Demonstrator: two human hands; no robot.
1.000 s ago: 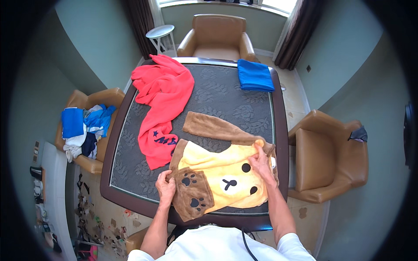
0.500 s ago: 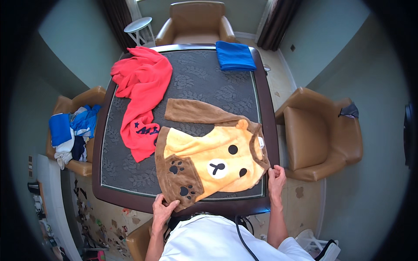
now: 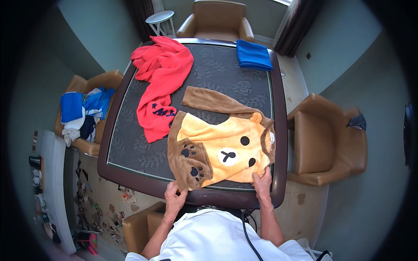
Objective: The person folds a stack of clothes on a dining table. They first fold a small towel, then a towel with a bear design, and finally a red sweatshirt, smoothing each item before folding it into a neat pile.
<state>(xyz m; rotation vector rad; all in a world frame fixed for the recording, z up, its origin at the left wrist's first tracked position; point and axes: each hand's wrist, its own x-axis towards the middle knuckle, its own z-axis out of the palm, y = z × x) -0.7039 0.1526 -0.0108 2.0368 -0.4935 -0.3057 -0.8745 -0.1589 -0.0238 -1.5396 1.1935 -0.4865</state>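
A plush bear-face top (image 3: 204, 130) lies spread sideways on the dark patterned table (image 3: 139, 148). Its body is yellow-orange, with a brown sleeve, brown hem and a pocket with paw prints. The neckline points right and the hem left. Only the far sleeve shows stretched out; the near one cannot be made out. My left hand (image 3: 175, 197) pinches the hem's near corner at the table edge. On the near side, close to the shoulder, my right hand (image 3: 262, 186) has its fingers closed on the fabric.
A crumpled red garment (image 3: 163, 69) with dark lettering lies at the table's left. Folded blue cloth (image 3: 254, 55) rests at the far right corner. Tan armchairs stand around, the left one (image 3: 82, 145) heaped with clothes (image 3: 82, 108). A white round stool (image 3: 160, 17) stands behind.
My right hand has gone from the neckline's near corner to the near side by the shoulder. My left hand keeps its place at the hem. The whole view has shifted.
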